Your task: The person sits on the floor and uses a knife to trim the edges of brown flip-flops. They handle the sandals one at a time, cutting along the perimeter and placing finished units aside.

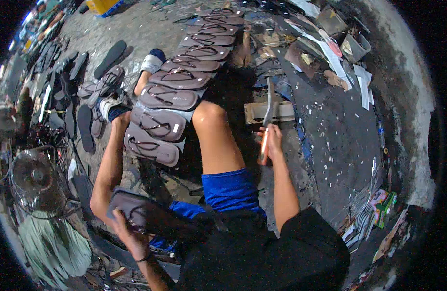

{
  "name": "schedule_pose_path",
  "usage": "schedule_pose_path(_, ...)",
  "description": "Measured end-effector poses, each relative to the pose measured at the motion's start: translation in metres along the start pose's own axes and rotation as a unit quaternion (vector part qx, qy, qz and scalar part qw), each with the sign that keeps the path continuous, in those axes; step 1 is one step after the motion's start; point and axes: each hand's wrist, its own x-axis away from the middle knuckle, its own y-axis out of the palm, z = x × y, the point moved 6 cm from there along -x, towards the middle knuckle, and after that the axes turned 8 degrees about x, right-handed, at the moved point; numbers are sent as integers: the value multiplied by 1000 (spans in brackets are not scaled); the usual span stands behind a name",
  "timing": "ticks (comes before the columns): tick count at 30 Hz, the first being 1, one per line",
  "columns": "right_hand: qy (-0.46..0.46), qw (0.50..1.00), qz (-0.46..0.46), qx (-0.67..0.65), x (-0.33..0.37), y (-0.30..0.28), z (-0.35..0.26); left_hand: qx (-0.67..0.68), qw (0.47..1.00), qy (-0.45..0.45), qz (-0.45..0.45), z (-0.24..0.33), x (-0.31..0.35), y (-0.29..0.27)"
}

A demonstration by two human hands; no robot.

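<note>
My left hand (129,236) is closed on the edge of a dark flip-flop (145,212), held over my left thigh. Its fingers are partly hidden by the sole. Out to the right, my right hand (274,138) grips the orange handle of a knife (269,104). The long, slightly curved grey blade points away from me, above a pale rectangular block (255,112) on the floor. Between my legs a line of brown flip-flops (172,97) with thin dark straps runs away from me, set crosswise side by side on a narrow raised support.
Loose soles (85,128) and sandals (107,85) litter the floor at left. A round fan (38,174) stands left, above pale green cloth (54,250). Scraps and an open box (355,47) lie far right. A yellow crate (103,7) is at the back.
</note>
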Motion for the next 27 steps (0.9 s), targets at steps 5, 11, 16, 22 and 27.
schedule_pose_path(5,-15,997,16,69,-36,24,40,29,998,-57,-16,-7,-8,23)
schedule_pose_path(11,-22,971,129,201,36,-102,78,136,984,-112,-23,-16,-15,37)
schedule_pose_path(16,-432,623,334,560,34,-92,-44,-196,979,45,-29,-22,-12,36)
schedule_pose_path(22,-342,748,164,544,-36,-56,-13,201,977,-68,19,-8,-39,53)
schedule_pose_path(27,-224,821,-103,516,101,-34,42,243,955,-128,109,0,-59,3)
